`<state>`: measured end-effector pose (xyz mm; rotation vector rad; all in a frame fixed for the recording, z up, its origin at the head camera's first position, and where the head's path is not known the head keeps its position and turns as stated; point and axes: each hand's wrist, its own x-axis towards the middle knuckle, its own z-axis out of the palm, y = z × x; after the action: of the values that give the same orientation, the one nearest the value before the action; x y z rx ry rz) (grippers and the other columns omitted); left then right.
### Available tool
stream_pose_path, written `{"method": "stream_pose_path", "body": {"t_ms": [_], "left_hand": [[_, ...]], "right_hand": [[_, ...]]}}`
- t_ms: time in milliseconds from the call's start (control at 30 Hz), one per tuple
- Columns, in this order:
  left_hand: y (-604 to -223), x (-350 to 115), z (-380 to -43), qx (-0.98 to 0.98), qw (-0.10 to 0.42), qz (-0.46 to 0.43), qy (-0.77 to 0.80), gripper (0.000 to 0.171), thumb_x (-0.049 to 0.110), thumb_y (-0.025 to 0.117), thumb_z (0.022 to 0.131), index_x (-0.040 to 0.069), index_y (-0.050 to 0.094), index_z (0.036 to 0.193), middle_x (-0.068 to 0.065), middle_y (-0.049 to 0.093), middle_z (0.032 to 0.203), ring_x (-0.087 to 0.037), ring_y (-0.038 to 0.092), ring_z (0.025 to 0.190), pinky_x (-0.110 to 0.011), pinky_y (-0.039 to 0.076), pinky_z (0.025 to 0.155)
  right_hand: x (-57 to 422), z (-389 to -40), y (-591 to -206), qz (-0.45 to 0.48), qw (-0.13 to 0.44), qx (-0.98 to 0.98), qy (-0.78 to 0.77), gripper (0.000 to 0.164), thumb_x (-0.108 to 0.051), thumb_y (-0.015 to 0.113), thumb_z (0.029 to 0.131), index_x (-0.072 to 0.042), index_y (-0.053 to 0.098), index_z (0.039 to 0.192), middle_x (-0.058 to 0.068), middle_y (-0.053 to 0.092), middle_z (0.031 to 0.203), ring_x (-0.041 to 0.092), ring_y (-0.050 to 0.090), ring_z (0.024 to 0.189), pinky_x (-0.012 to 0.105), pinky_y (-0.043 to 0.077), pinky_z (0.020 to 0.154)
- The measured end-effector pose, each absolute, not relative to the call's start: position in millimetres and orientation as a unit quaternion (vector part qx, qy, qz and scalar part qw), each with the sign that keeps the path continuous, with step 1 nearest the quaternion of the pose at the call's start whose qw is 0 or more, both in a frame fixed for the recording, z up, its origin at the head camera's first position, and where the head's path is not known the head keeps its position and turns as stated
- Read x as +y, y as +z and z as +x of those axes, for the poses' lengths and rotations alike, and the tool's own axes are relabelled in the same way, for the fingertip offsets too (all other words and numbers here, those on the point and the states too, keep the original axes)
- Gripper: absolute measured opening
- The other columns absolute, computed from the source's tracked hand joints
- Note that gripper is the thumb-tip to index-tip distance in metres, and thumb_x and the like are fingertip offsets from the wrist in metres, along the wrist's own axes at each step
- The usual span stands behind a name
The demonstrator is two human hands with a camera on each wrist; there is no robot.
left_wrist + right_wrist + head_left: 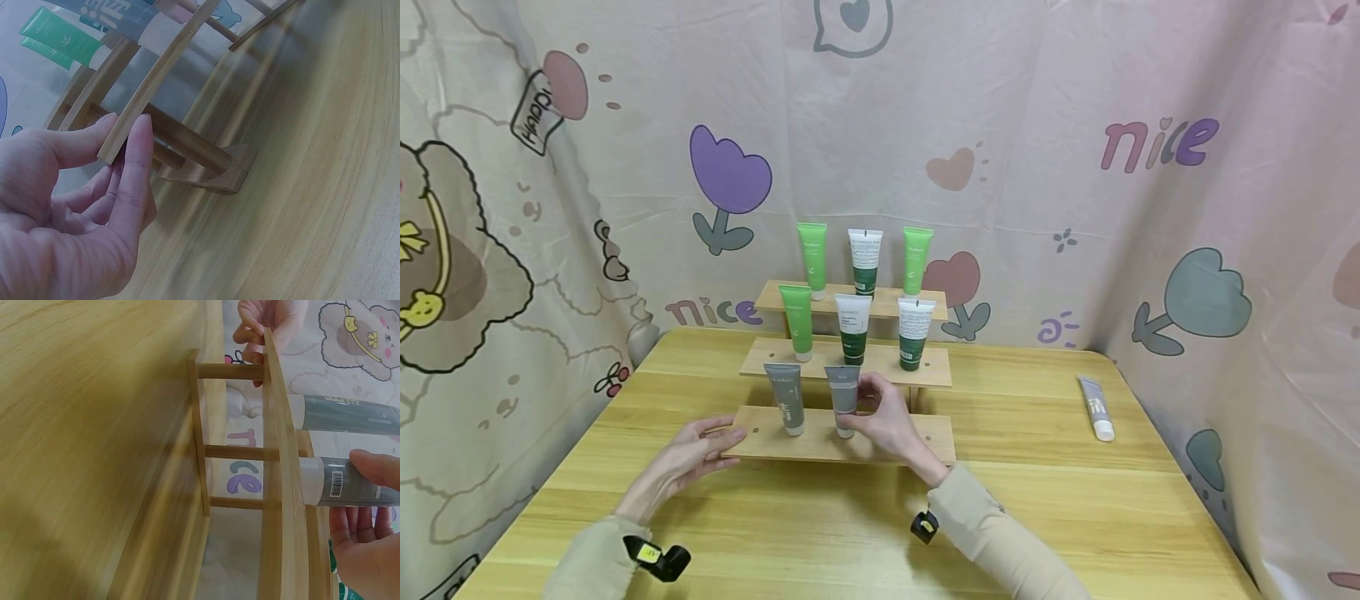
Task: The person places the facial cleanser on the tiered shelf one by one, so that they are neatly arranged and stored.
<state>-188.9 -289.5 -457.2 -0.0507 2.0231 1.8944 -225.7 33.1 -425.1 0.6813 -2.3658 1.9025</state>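
A three-step wooden display stand (880,450) holds upright squeeze tubes. On its lowest step, my right hand (886,417) grips a grey tube (844,392) between thumb and fingers; in the right wrist view the white cap of this tube (353,481) meets the step. Left of it stands another grey tube (787,400), untouched. My left hand (696,454) pinches the left end of the lowest step, thumb above and fingers below, as the left wrist view shows at the board's end (115,147).
White-and-green tubes (853,325) and bright green tubes (797,321) stand on the upper two steps. A grey tube (1097,408) lies at the right of the wooden table (1037,500). A patterned curtain (1015,100) hangs behind and at the sides.
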Motion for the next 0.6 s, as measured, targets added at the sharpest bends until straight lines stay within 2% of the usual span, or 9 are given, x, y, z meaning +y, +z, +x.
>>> {"method": "stream_pose_path", "body": {"t_ms": [267,600], "left_hand": [[-457.5,-288.7,-189.1,0.719,0.186,-0.017,0.670,0.084,0.017,0.059,0.103,-0.018,0.001,0.153,-0.040,0.022,0.156,0.001,0.063,0.100,-0.026,0.062,0.090],[-456.7,-288.5,-188.5,0.720,0.186,-0.016,0.668,0.084,0.017,0.058,0.103,-0.018,0.001,0.153,-0.041,0.018,0.157,0.001,0.062,0.102,-0.026,0.062,0.092]], "right_hand": [[34.8,-224.9,-425.3,0.239,0.027,-0.762,0.601,0.047,0.004,0.082,0.075,0.009,0.058,0.115,0.026,0.066,0.110,0.027,0.065,0.100,0.037,0.061,0.095],[33.9,-224.8,-425.4,0.229,0.019,-0.761,0.606,0.048,0.004,0.081,0.075,0.007,0.058,0.117,0.025,0.065,0.113,0.027,0.063,0.103,0.028,0.059,0.095]]}}
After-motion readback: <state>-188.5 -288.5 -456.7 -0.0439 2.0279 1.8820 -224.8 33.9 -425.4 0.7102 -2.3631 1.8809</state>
